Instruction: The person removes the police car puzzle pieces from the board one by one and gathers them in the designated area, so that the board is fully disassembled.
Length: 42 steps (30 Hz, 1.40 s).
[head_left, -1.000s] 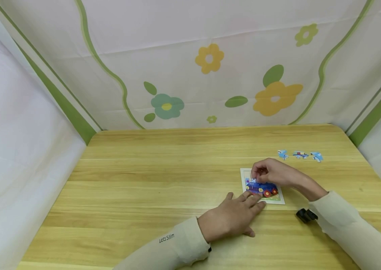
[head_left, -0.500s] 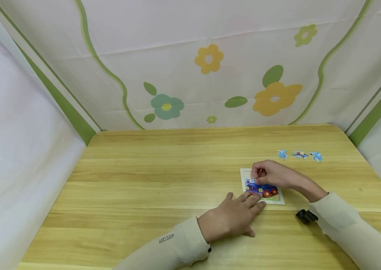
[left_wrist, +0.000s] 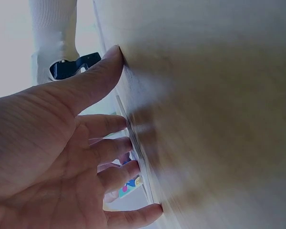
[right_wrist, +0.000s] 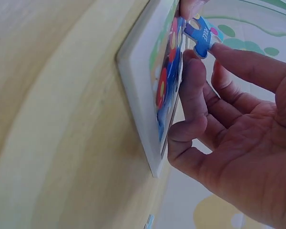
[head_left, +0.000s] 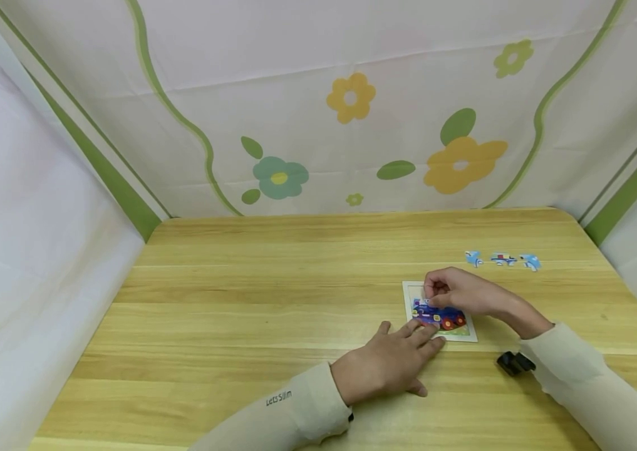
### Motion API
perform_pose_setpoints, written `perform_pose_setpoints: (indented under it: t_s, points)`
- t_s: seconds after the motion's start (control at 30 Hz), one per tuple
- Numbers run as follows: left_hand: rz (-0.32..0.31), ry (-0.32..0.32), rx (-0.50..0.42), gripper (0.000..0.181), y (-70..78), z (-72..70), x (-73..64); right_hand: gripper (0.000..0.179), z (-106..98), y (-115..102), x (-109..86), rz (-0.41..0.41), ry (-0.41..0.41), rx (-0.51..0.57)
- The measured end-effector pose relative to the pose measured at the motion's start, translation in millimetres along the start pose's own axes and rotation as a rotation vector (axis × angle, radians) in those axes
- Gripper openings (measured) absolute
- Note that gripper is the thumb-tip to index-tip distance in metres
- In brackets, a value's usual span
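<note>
A white-framed jigsaw board [head_left: 406, 289] lies on the table, its picture a blue vehicle with red wheels. My left hand [head_left: 394, 363] rests with spread fingers over the board's near edge; in the left wrist view its fingertips [left_wrist: 126, 143] press down there, and the thumb lies on the table. Between thumb and fingers, my right hand [head_left: 467, 291] pinches a blue puzzle piece [right_wrist: 200, 39] at the board's upper left part. That piece stands tilted up from the picture in the right wrist view. Red wheels and blue body show on the pieces lying in the frame.
Beyond the board, three loose puzzle pieces lie in a row: a left one [head_left: 473, 258], a middle one [head_left: 503, 259] and a right one [head_left: 530, 262]. A black device [head_left: 514, 362] sits at the right cuff. Flowered cloth [head_left: 295, 125] rises behind the table.
My right hand has shifted very slightly with the pinched piece, which shows at a changed tilt over the board. The left hand and the loose pieces stay put.
</note>
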State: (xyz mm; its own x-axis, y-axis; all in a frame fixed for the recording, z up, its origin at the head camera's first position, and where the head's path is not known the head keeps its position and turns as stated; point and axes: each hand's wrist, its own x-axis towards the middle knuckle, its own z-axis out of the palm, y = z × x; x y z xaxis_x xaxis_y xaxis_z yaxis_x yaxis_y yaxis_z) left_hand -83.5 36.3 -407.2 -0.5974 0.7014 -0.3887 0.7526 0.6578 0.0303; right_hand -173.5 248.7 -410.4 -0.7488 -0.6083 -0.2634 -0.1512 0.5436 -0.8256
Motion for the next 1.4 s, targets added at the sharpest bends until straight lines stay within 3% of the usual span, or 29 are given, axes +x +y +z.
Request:
perform_pose_setpoints:
  t_s: [0.37, 0.7, 1.1, 1.4]
  points:
    - [-0.006, 0.005, -0.003, 0.089, 0.4, -0.1, 0.5, 0.005, -12, 4, -9.9, 0.005, 0.058, 0.024]
    - [-0.007, 0.006, -0.008, 0.089, 1.3, 0.7, 1.3, 0.006, -25, 12, -21.7, 0.076, 0.202, 0.023]
    - [-0.010, -0.007, -0.004, 0.089, 2.4, -0.1, 1.4, 0.010, -40, 31, -34.6, 0.126, 0.343, 0.119]
    - [-0.008, -0.004, -0.002, 0.089, 2.1, 0.2, 0.8, 0.012, -52, 44, -42.7, 0.186, 0.420, 0.060]
